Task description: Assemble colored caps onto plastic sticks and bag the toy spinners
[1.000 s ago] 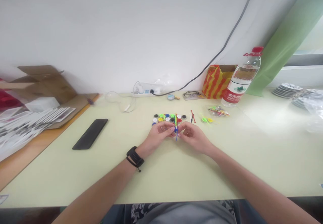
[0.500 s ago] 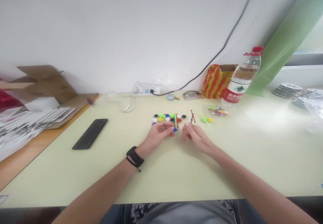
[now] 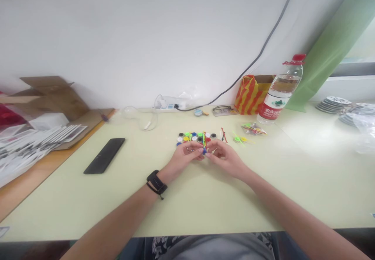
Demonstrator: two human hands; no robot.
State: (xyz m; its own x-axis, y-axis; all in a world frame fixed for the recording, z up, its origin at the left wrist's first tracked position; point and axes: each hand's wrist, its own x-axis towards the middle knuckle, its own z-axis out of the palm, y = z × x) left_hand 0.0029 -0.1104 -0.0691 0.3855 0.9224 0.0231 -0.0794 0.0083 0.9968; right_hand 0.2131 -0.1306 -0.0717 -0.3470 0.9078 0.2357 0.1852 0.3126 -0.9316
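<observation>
We saw the left hand closed in a narrow pinch, and between its thumb and fingers it was holding a small blue piece. The right hand was at the other side of this same piece, with its thumb and fingertips also brought near together; we could not tell whether it was gripping the piece or only touching it, because the contact was too small for us. The blue piece was in the middle, between the two hands, above the pale table. Directly beyond it we saw a yellow-green strip, but we could not say if the two were joined. Around the fingertips, on the far side, there lay a group of small round pieces in several colours, among them a black disc at the right end. To the right of these we noticed a thin red piece, and farther to the right some thin green and yellow pieces near a clear packet. The left wrist was wearing a black watch. Well apart on the left, a dark phone was lying flat, and behind, at the right, a bottle with red cap was standing beside a striped bag.
</observation>
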